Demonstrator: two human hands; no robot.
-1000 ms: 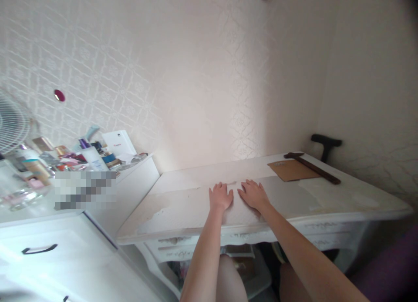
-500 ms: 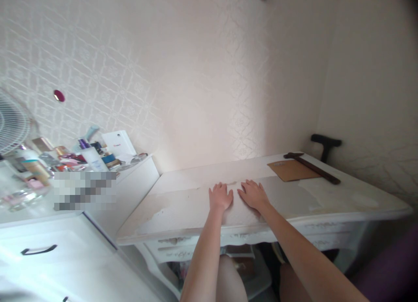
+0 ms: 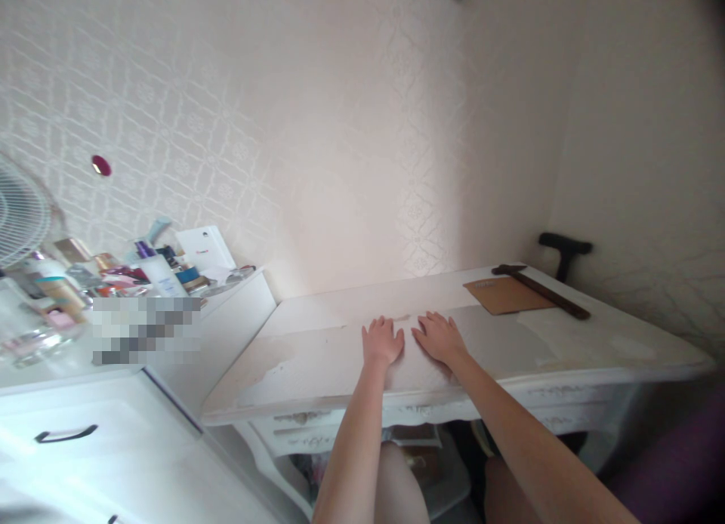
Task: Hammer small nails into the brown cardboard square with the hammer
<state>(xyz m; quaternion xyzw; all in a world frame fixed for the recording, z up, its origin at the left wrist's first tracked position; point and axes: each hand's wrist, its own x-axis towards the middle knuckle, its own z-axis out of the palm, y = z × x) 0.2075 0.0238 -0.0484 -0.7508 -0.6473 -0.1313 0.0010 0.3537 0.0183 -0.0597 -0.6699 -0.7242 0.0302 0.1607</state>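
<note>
My left hand (image 3: 384, 341) lies palm down on the worn white table (image 3: 317, 362), fingers stretched out and holding nothing. Beside it, a small gap away, my right hand (image 3: 440, 338) rests flat on the same top with its fingers spread. To the right of my right hand, a brown cardboard-coloured sheet or envelope (image 3: 498, 297) lies on the tabletop. A hammer (image 3: 549, 296) with a dark wooden handle lies along the sheet's right side, partly over it, its head toward the wall.
At the left stands a white drawer cabinet (image 3: 107, 418) crowded with bottles, tubes and a white box (image 3: 205, 246). A white fan (image 3: 20, 214) is at the far left. A black T-shaped handle (image 3: 563, 248) rises behind the table's right side. My knees are under the table.
</note>
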